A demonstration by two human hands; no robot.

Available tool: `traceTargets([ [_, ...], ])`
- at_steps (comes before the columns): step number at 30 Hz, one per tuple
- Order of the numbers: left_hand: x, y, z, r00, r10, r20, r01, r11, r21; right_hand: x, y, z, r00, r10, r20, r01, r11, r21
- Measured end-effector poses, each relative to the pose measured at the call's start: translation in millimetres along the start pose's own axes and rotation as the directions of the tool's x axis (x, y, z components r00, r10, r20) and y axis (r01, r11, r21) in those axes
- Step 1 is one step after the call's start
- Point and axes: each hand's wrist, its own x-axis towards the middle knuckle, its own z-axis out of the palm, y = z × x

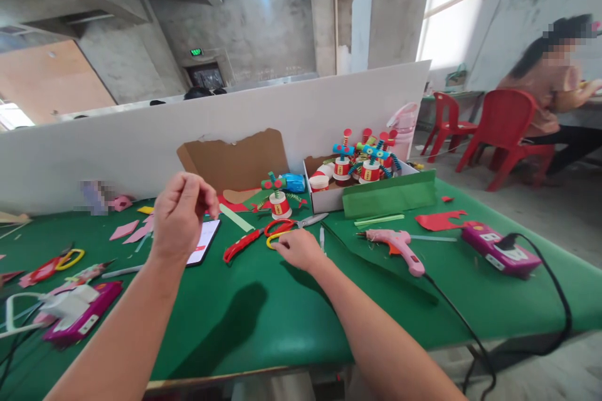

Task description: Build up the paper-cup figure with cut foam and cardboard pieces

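Observation:
My left hand (181, 216) is raised over a phone (205, 244) with a lit screen, its fingers curled in a pinch. What they hold, if anything, is hidden. Low on the table, my right hand (301, 250) has its fingers closed at the yellow loop of a pair of scissors (282, 225), whose blades point right. A red utility knife (242, 245) lies left of the scissors. Behind them stands a small paper-cup robot figure (279, 200) with a green head and springy arms. A pale green paper strip (236, 218) lies near the phone.
A box (327, 200) at the back holds several similar figures. Right of my hand are a pink glue gun (395, 247), green paper (390, 194) and a purple power strip (501, 250) with a cord. Another purple strip (84, 316) lies left. A person (548, 88) sits far right.

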Motion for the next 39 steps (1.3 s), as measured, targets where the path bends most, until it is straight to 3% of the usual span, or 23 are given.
traceTargets([
  [3, 8.8, -10.1, -7.3, 0.996, -0.039, 0.079, 0.017, 0.964, 0.266, -0.7, -3.2, 3.3, 1.000, -0.005, 0.002, 0.005, 1.000, 0.026],
  [6, 25.4, -49.3, -2.1, 0.984, -0.126, 0.124, 0.047, 0.863, 0.503, -2.0, -7.5, 7.0, 1.000, -0.012, -0.013, 0.013, 0.996, 0.085],
  [11, 53.1, -111.8, 24.6, 0.948, -0.283, 0.143, 0.157, 0.811, 0.563, -4.4, -10.7, 14.2, 0.997, -0.064, 0.047, 0.060, 0.995, 0.075],
  [15, 67.7, -134.3, 42.1, 0.897, -0.314, 0.311, 0.146, 0.875, 0.462, -4.4, -10.7, 17.0, 0.995, -0.064, 0.082, 0.061, 0.997, 0.038],
  [17, 73.0, -142.0, 47.6, 0.874, -0.335, 0.351, 0.178, 0.895, 0.409, -3.7, -10.7, 17.4, 0.994, -0.056, 0.091, 0.054, 0.998, 0.022],
  [21, 80.7, -157.9, 53.9, 0.867, -0.382, 0.320, 0.228, 0.874, 0.429, -2.4, -10.3, 18.7, 0.993, -0.056, 0.101, 0.056, 0.998, 0.011],
  [28, 87.0, -180.0, 52.8, 0.832, -0.438, 0.341, 0.311, 0.877, 0.366, -2.5, -10.9, 20.6, 0.992, -0.082, 0.094, 0.080, 0.997, 0.020],
  [32, 88.1, -181.3, 51.8, 0.824, -0.453, 0.340, 0.347, 0.879, 0.328, -2.6, -11.6, 19.7, 0.991, -0.082, 0.103, 0.080, 0.997, 0.020],
  [39, 84.8, -164.3, 49.0, 0.866, -0.398, 0.303, 0.283, 0.889, 0.360, -1.3, -10.0, 17.6, 0.992, -0.065, 0.105, 0.062, 0.998, 0.026],
])
